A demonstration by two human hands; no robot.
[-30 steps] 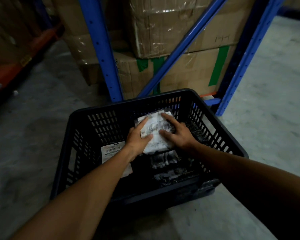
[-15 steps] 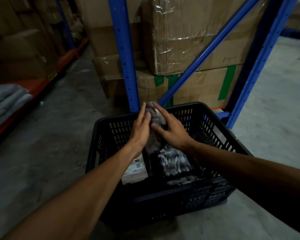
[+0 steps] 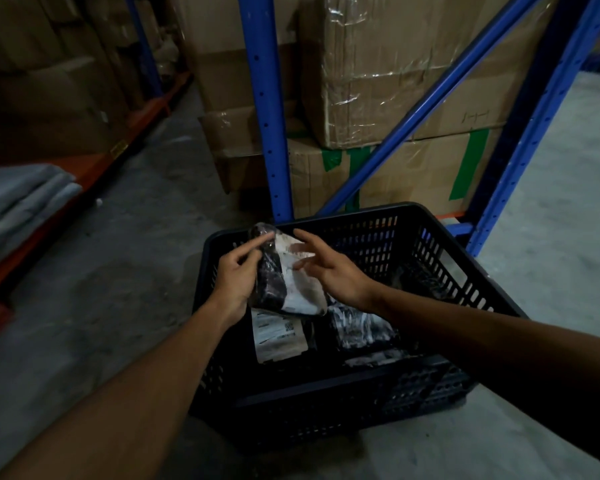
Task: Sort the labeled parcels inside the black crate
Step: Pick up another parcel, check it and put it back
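Observation:
A black slatted crate (image 3: 430, 379) stands on the concrete floor. Above its left half I hold a dark plastic-wrapped parcel with a white label (image 3: 288, 275), tilted up on edge. My left hand (image 3: 236, 278) grips its left side from behind. My right hand (image 3: 329, 268) touches the label side, fingers spread and thumb on the label. Inside the crate lie a parcel with a white label (image 3: 278, 337) at the left and dark wrapped parcels (image 3: 361, 330) in the middle and right.
Blue rack uprights (image 3: 264, 109) and a diagonal brace stand right behind the crate, with taped cardboard boxes (image 3: 388, 67) stacked there. Folded grey cloth (image 3: 18, 199) lies on an orange low shelf at the left. Concrete floor surrounds the crate.
The parcel has been lifted from flat in the crate to upright, then turned so its white label faces me. My right fingers have loosened and spread. The view has shifted right and up.

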